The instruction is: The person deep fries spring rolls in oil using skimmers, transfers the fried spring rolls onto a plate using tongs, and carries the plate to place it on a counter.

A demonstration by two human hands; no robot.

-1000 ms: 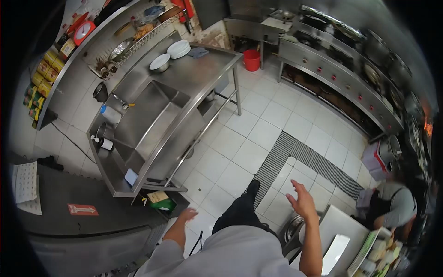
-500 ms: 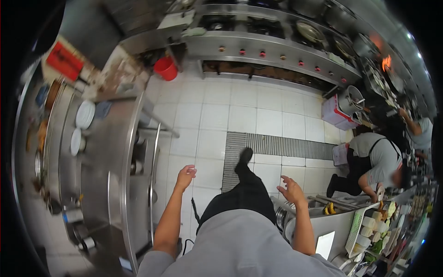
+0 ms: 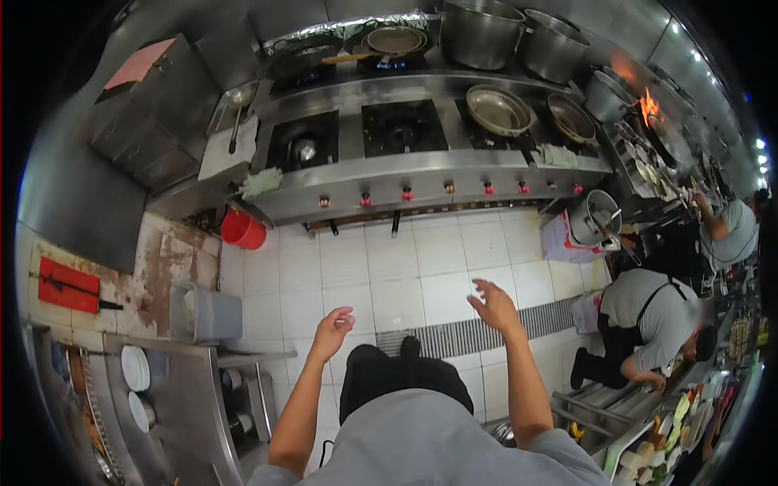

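Bright floor, dark curved edges, glare on steel counter (image 3: 166, 405)

2 bare hands (image 3: 333, 332), 2 co-workers (image 3: 648, 312), 1 red bucket (image 3: 243, 230), apparently 8 stove knobs (image 3: 407, 194)

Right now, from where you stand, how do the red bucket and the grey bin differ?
The red bucket is round, while the grey bin is boxy with flat sides. The red bucket is brightly coloured; the grey bin is dull. The red bucket stands by the left end of the gas stove, whereas the grey bin is nearer the steel table. Both are open-topped.
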